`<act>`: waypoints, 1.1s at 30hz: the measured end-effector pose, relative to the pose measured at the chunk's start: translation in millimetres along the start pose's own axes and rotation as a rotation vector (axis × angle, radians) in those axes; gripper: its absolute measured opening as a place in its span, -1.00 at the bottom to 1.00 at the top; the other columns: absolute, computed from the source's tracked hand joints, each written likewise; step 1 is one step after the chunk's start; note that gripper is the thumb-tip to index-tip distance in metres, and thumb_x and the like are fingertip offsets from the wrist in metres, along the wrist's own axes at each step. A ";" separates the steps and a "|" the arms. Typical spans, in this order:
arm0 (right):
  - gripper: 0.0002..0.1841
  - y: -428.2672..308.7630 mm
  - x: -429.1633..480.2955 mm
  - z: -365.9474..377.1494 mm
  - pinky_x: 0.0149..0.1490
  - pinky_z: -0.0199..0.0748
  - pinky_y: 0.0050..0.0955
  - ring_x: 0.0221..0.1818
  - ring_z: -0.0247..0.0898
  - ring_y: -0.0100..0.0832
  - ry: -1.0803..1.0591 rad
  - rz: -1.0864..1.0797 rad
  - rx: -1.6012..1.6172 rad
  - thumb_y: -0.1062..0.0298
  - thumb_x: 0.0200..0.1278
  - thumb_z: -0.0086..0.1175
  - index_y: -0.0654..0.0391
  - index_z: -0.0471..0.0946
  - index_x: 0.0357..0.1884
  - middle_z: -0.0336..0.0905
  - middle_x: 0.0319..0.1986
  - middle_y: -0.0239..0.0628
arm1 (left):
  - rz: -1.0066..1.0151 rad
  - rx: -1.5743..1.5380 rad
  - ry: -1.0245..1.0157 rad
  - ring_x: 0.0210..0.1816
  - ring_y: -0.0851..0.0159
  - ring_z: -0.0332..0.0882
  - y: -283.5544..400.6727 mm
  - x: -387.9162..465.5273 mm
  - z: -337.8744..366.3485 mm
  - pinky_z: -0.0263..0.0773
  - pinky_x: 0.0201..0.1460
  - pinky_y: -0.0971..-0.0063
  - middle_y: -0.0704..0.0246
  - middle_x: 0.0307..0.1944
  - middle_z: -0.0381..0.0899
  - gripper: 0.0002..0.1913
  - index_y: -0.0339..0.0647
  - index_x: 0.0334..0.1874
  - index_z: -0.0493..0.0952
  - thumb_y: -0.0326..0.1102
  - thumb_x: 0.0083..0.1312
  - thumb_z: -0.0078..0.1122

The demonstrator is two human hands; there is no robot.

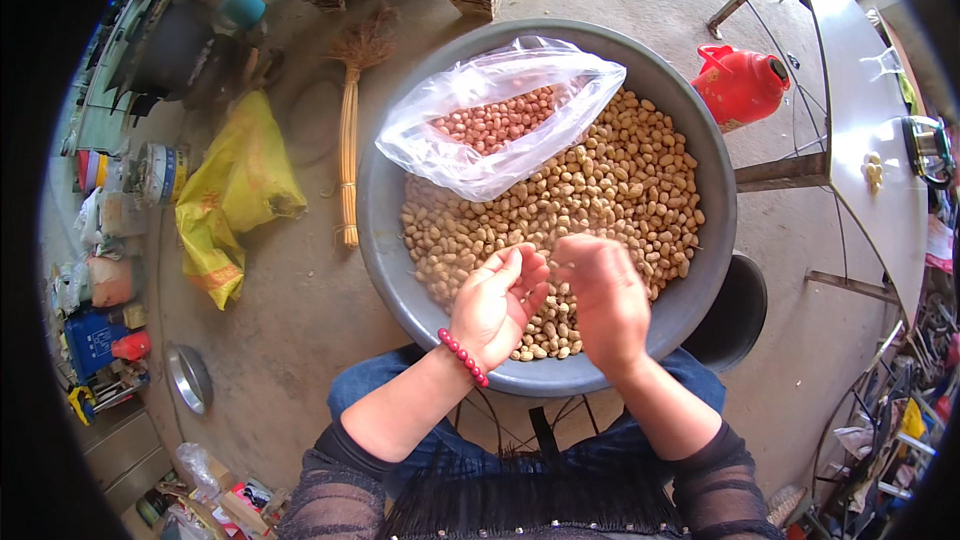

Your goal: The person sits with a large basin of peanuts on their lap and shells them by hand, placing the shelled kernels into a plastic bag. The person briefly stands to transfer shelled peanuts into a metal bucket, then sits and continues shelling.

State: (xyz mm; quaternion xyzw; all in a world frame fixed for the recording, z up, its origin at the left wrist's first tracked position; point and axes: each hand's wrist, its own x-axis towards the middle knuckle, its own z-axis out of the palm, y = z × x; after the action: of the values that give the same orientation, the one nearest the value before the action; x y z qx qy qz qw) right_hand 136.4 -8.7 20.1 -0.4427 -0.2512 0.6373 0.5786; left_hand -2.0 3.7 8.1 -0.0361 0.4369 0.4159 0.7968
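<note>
A large grey plastic tub (718,187) stands before me, filled with unshelled peanuts (637,187). On the peanuts at the tub's far side rests a clear plastic bag (461,171), its mouth spread wide, with reddish shelled peanut kernels (499,124) inside. Over the near part of the peanuts, my left hand (491,311) is cupped with its palm turned up and fingers curled. My right hand (609,300) hovers beside it, fingers bent and blurred. Whether either hand holds a peanut is not visible. A red bead bracelet (463,358) circles my left wrist.
Left of the tub lie a straw broom (349,157) and a yellow plastic sack (232,195). To the right stand a red thermos flask (741,86), a table (862,135) and a dark bucket (731,315). A metal basin (189,379) sits farther left.
</note>
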 end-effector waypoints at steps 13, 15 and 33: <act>-0.52 -17.4 77.6 -70.5 0.34 0.02 -0.07 0.29 0.13 -0.12 0.319 -0.355 -1.526 0.26 0.26 0.05 0.10 0.30 0.21 0.23 0.23 0.01 | -0.038 -0.005 -0.123 -0.58 0.57 0.14 10.3 2.6 0.0 0.10 -0.60 0.75 0.52 -0.60 0.24 -0.76 -0.21 -0.12 0.41 -0.17 0.46 -0.16; -0.36 -0.2 77.5 -65.6 0.39 -0.38 0.18 0.46 -0.41 -0.02 0.238 0.040 -1.617 0.09 0.32 -0.07 -0.03 0.02 0.39 -0.22 0.41 -0.01 | 0.007 0.027 -0.067 -0.55 0.56 0.20 13.0 3.1 3.1 0.15 -0.56 0.74 0.51 -0.56 0.33 -0.76 -0.22 -0.06 0.42 -0.21 0.46 -0.17; -0.77 12.0 127.8 -31.3 0.00 0.43 -0.21 -0.05 0.44 -0.18 0.171 -0.117 -1.748 0.20 0.19 0.07 0.12 0.52 -0.21 0.50 -0.20 -0.14 | 0.032 -0.053 -0.099 -0.10 0.40 0.53 25.3 8.3 2.7 0.47 -0.11 0.60 0.35 -0.06 0.53 -0.73 -0.21 0.04 0.42 -0.53 0.36 -0.19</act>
State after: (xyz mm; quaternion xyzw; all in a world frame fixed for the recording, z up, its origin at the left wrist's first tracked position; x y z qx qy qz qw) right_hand 164.9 105.5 -40.0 -0.7596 -0.6274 0.1509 0.0813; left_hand -15.5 26.5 11.5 -0.0296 0.3863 0.4415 0.8093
